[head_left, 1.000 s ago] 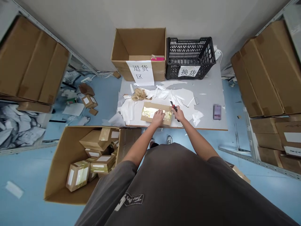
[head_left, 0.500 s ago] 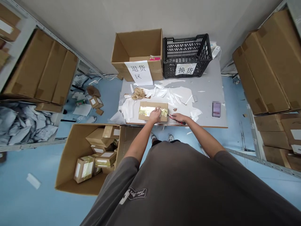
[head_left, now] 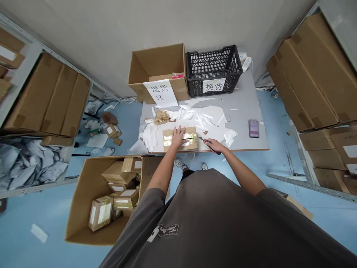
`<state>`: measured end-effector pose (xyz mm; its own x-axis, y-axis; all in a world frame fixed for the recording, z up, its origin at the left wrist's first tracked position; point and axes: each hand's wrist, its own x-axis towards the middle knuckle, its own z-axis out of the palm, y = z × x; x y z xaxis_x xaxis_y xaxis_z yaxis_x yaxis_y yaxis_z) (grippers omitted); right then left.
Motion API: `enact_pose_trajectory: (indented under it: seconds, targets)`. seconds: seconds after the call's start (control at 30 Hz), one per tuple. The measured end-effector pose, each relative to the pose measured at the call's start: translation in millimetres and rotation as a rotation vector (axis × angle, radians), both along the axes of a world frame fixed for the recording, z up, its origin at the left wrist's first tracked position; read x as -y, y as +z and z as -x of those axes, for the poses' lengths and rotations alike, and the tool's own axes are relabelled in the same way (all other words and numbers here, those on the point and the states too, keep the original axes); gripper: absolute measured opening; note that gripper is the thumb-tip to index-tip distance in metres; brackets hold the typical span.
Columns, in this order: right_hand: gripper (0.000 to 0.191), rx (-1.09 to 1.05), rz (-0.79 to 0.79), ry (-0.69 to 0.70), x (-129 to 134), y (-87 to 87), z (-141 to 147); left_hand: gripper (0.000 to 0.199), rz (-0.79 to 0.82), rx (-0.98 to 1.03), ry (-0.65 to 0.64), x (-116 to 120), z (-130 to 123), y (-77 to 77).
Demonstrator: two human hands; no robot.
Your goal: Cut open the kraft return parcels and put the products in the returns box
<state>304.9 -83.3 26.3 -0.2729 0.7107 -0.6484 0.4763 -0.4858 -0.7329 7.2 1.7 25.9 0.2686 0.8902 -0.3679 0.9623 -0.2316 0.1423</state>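
A small taped cardboard box lies near the table's front edge, with a dark slit along the right part of its top. My left hand rests on top of it, fingers spread. My right hand is closed around a red and black utility knife, whose tip points left toward the box's right end without touching it. Behind the box, crumpled brown paper and torn white paper lie on the table.
A labelled open carton and a black plastic crate stand at the back. A phone lies on the right. Left of my body is a large carton holding several boxes. Shelves flank both sides.
My right hand and the knife have moved slightly away from the box. My left hand has shifted on the box and spread its fingers. A dark slit now shows on top.
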Motion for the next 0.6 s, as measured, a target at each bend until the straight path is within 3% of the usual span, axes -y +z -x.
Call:
enact_pose_trajectory:
  seconds: [0.07, 0.17, 0.37, 0.6]
  targets:
    - [0.038, 0.105, -0.097, 0.036, -1, 4.8, 5, 0.106, 0.031, -0.029, 0.004, -10, -1, -5.9]
    - [0.048, 0.333, -0.255, 0.171, -7, 12.8, 14, 0.091, 0.000, -0.026, -0.034, -17, 0, -12.3]
    - [0.046, 0.585, -0.420, 0.417, -33, 21.0, 30, 0.070, -0.104, 0.020, -0.104, -6, 10, -20.8]
    - [0.045, 0.477, -0.450, 0.191, -50, 8.3, 46, 0.066, -0.138, 0.058, -0.086, 5, 7, -27.3]
